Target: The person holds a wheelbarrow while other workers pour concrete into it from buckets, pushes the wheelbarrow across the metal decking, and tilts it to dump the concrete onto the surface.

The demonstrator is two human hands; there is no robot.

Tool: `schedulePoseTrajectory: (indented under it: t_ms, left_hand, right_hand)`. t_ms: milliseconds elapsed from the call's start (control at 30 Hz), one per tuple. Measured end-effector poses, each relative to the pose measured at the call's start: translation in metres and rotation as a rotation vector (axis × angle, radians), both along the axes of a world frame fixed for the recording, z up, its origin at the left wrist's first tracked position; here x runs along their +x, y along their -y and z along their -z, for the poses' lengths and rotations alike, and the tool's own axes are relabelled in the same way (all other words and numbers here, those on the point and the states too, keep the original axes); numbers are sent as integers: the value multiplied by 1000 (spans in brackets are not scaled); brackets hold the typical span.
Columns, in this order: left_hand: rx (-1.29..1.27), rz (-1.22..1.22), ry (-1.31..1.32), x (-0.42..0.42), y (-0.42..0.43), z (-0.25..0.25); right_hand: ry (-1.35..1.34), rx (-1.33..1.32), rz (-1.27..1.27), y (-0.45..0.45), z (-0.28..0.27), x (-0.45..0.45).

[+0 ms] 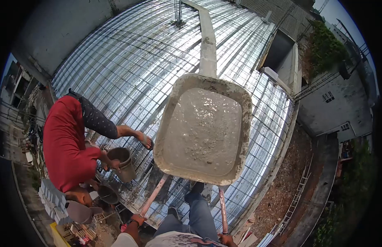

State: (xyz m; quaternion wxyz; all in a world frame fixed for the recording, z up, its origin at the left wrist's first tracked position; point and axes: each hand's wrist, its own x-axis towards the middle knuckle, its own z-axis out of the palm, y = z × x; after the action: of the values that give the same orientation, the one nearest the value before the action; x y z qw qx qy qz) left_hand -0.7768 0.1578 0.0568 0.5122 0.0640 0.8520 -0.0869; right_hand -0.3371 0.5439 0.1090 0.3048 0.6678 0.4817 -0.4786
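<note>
At the left we note a co-worker in a red shirt (71,144), bent over with a hand on a bucket (126,169), beside the wheelbarrow (245,154). We find the left hand (137,219) closed around the left handle (153,196); the wheelbarrow, holding wet grey mix (205,131), stands centrally over ribbed metal decking (133,70) and mesh (158,61), and at its right the right hand (227,239) is closed around the right handle (223,210).
</note>
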Motion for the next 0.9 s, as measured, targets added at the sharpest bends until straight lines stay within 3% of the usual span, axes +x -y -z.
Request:
schedulePoseTrajectory:
  t_ms: [133,200,267,300,400,433,533,567,667,700,800,833,900]
  left_hand:
    - [-55,-98,59,-14,-41,-35]
    - [-28,136,159,-32,-73,-57]
    - [-91,7,163,-39,-80,-37]
    - [76,343,47,-33,-65,-6]
    - [-97,-53,17,-47,-91,24]
    - [-95,46,32,-53,-105,28]
    - [153,322,233,-85,-143,6]
    - [8,16,192,-93,-154,19]
    - [28,209,153,-125,-175,39]
    - [154,472,269,-143,-193,22]
    - [-112,16,132,-181,-255,-11]
    - [14,22,118,-191,-261,-5]
    - [67,270,60,-223,-285,8]
  right_hand:
    - [-21,-22,-58,-44,6,-9]
    - [19,-25,-8,-71,0,-27]
    - [46,-24,29,-96,-4,-42]
    - [62,-24,41,-109,-8,-50]
    - [119,-31,69,-145,-7,-62]
    - [137,-24,84,-157,-8,-69]
    - [109,42,138,-194,-21,-106]
    - [81,60,132,-208,-23,-117]
    - [96,36,153,-240,-38,-152]
    - [109,77,99,-252,-45,-168]
    - [144,129,19,-294,-98,-246]
    - [151,134,24,-305,-106,-258]
    - [120,153,76,-334,-100,-293]
